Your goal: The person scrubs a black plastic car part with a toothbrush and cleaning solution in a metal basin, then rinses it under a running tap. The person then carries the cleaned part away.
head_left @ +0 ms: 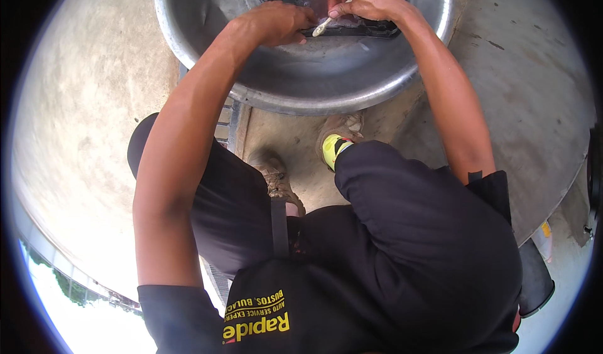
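A black car part (355, 32), pan-like with a raised rim, lies in a wide metal basin (320, 84) at the top of the view. Wet-looking patches and some foam show on its inner face, and its far side is cut off by the picture's edge. My left hand (276, 22) grips the part's near-left edge, thumb low and fingers over the rim. Between the thumb and fingers of my right hand (364, 1) is a pale toothbrush (322, 27), its head pointing down and left over the part's near rim.
The basin stands on a concrete floor (94, 71) in front of my shoes (276, 175). A metal floor grate (225, 118) runs past my left leg. On the right lies a grey floor area (521, 103), with a black container (536, 278) at the lower right.
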{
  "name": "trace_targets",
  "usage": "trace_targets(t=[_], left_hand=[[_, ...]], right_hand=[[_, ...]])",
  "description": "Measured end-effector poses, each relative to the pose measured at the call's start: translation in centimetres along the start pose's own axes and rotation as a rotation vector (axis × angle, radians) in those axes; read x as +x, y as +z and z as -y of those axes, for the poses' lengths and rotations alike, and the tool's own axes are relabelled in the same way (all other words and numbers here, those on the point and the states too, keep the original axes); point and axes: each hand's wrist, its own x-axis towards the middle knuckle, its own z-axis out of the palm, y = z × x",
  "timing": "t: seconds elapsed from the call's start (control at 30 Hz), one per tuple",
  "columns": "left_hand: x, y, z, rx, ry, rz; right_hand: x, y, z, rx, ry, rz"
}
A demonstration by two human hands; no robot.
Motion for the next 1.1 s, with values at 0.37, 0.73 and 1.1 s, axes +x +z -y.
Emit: trace_targets(t=[0.37, 0.73, 1.1], left_hand=[[-1.2, -2.1, 2.9, 0.287, -0.123, -0.223], [3.1, 2.2, 1.0, 0.472, -0.289, -0.347], [6.7, 3.5, 1.9, 0.521, -0.293, -0.53]], right_hand=[[1.6, 1.0, -1.5, -0.155, 0.232, -0.359], [2.3, 4.5, 0.4, -0.136, 0.362, -0.68], [2.9, 5.5, -1.7, -0.129, 0.337, -0.704]])
